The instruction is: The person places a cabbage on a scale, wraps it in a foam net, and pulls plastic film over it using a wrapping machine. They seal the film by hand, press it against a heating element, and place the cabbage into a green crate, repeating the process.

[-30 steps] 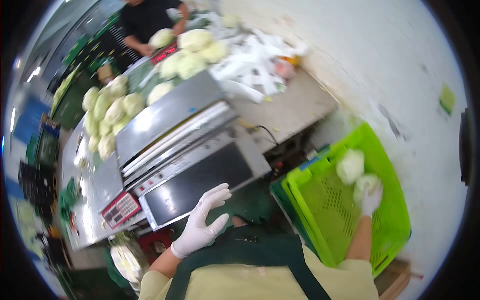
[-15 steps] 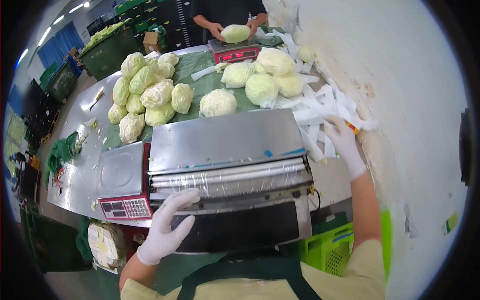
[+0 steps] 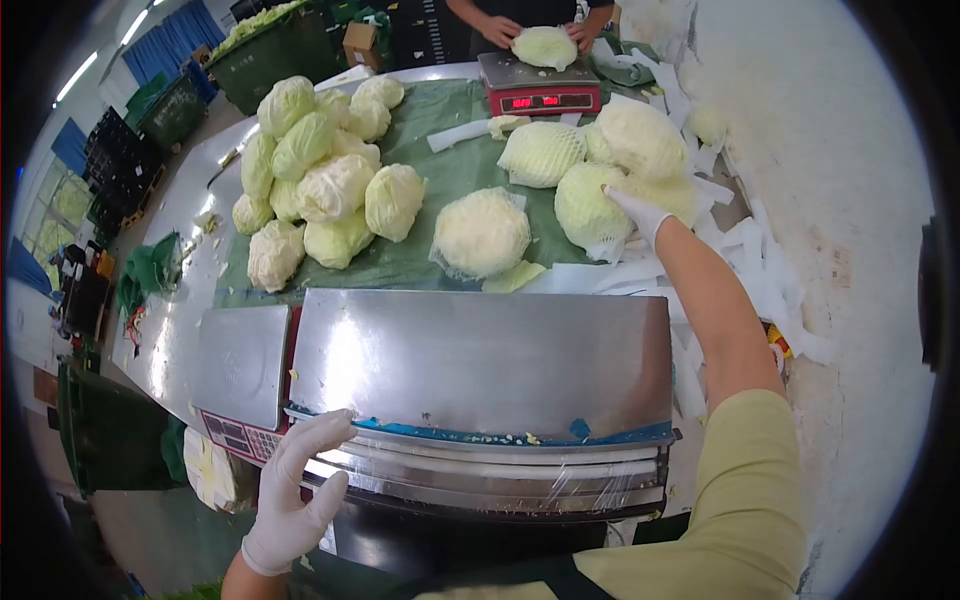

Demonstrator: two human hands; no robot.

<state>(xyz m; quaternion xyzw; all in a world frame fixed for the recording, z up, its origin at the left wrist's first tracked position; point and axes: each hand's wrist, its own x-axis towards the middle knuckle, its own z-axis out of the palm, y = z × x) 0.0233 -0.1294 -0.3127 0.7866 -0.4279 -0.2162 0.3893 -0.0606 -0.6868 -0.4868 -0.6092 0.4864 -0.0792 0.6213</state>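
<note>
My right hand (image 3: pixel 636 211), in a white glove, reaches far over the steel wrapping machine (image 3: pixel 480 365) and rests its fingers on a net-sleeved cabbage (image 3: pixel 590 208). A second netted cabbage (image 3: pixel 482 233) lies just left of it on the green cloth (image 3: pixel 445 175). My left hand (image 3: pixel 296 488), also gloved, hovers open at the machine's front left edge, close to the cling film roll (image 3: pixel 500 478), holding nothing.
A pile of bare cabbages (image 3: pixel 320 185) lies at the left of the cloth. Another person's hands hold a cabbage (image 3: pixel 545 45) on a red scale (image 3: pixel 540 92) at the far end. White foam nets (image 3: pixel 760 270) litter the right side. A second scale (image 3: pixel 238 375) sits left of the machine.
The view has tilted up over the table. My right hand moved left from the white nets by the wall onto the netted cabbage. My left hand slid lower along the machine's front.
</note>
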